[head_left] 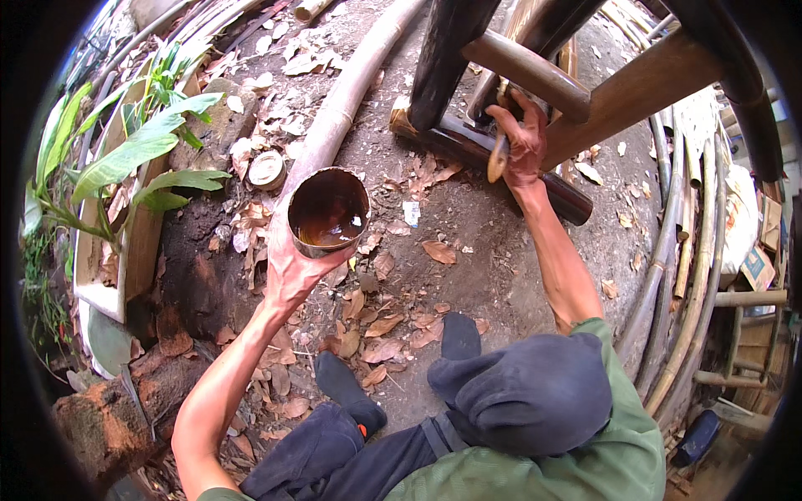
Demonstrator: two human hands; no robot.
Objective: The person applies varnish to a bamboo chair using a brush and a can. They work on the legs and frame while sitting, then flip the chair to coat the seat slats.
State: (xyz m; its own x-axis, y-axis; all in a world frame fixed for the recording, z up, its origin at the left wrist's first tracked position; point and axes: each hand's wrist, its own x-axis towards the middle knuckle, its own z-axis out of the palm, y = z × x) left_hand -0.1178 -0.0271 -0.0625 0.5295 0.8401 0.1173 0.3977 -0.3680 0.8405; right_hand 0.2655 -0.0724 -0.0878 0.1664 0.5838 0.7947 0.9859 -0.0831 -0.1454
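A leafy plant [134,163] stands at the left. Nearby, the left hand [292,271] curls around a can [326,188] with brown liquid inside, above the leaf-strewn ground [484,250]. The right hand [526,150], fingers partly bent, holds a wooden handle [499,159] beside the dark frame [631,96]. Poles [664,242] lie farther right.

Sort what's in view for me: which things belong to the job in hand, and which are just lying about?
In use:
open container of brown liquid, left hand
wooden-handled tool, right hand
dark frame

Apparently just lying about:
dry leaves
bamboo poles at right
log
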